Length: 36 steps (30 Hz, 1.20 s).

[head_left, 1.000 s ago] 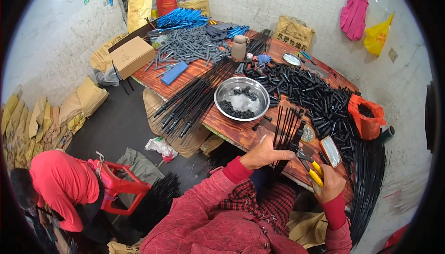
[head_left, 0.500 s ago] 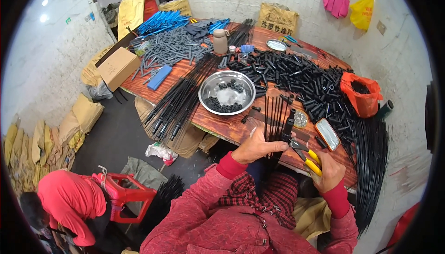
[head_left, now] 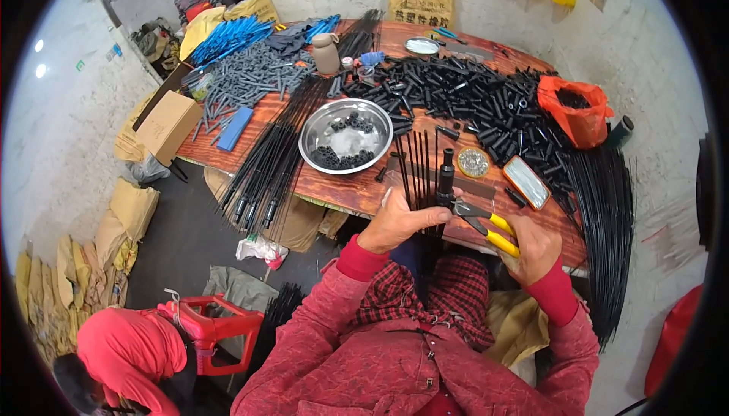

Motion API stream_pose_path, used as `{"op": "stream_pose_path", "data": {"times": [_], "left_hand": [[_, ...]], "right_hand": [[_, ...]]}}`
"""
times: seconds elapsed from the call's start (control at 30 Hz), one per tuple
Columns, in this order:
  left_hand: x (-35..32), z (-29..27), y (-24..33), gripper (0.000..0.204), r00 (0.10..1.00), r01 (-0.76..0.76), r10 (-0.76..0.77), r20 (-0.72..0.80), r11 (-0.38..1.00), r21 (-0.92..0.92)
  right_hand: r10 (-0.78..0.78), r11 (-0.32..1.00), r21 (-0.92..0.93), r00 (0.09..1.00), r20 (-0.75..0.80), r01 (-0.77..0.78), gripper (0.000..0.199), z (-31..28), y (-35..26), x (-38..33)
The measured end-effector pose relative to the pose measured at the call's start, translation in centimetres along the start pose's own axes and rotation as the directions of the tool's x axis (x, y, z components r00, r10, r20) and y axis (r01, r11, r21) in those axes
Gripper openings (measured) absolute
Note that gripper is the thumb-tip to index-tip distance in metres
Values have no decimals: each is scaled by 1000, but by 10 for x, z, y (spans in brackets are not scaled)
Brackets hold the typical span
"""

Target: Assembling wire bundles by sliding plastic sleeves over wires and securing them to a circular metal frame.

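My left hand is closed around several thin black rods, which stand up out of the grip. A thicker black tube with a narrower top rises upright beside the rods, at the left thumb. In my right hand is a pair of pliers with yellow handles, the fingers wrapped around them. The dark jaws point left and meet the lower part of the tube; whether they bite on it cannot be made out. Both hands are over the near table edge.
A steel bowl with small black pieces stands left of the rods. Black tubes pile up behind. An orange bag, a rectangular tin and a round tin lie rightward. At lower left, a person bends beside a red stool.
The whole view has shifted, so the table sits further left and higher. Both hands keep their grips, and the pliers' jaws stay at the tube, with the handles slightly flatter.
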<state>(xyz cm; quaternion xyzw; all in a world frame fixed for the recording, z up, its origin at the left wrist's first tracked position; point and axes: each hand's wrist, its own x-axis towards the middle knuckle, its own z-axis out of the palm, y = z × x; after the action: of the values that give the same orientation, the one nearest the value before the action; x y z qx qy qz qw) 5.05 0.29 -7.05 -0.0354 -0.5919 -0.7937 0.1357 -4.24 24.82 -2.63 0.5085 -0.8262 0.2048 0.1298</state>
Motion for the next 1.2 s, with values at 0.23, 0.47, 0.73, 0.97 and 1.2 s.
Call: {"op": "stream_pose_path", "data": {"times": [0.23,0.47,0.73,0.97,1.2], "left_hand": [[0,-6,7,35,998,34,-32,-50,999,37],[3,1,-9,37,998,11,-12,-58,999,-32],[0,4,-9,37,998,-14,12,-68,999,-29],[8,5,-7,33,998,24,-28,-63,998,-60],[1,10,9,24,985,26,-14,-172,998,63]], "right_hand": [[-81,997,-23,996,-46,80,42,0,5,9],[-16,998,-65,999,44,19,44,-4,9,-4],[53,994,80,976,213,-72,41,-11,5,-7],[87,940,260,892,443,-220,40,-11,18,3],[-57,816,572,973,225,-84,45,1,7,3]]}}
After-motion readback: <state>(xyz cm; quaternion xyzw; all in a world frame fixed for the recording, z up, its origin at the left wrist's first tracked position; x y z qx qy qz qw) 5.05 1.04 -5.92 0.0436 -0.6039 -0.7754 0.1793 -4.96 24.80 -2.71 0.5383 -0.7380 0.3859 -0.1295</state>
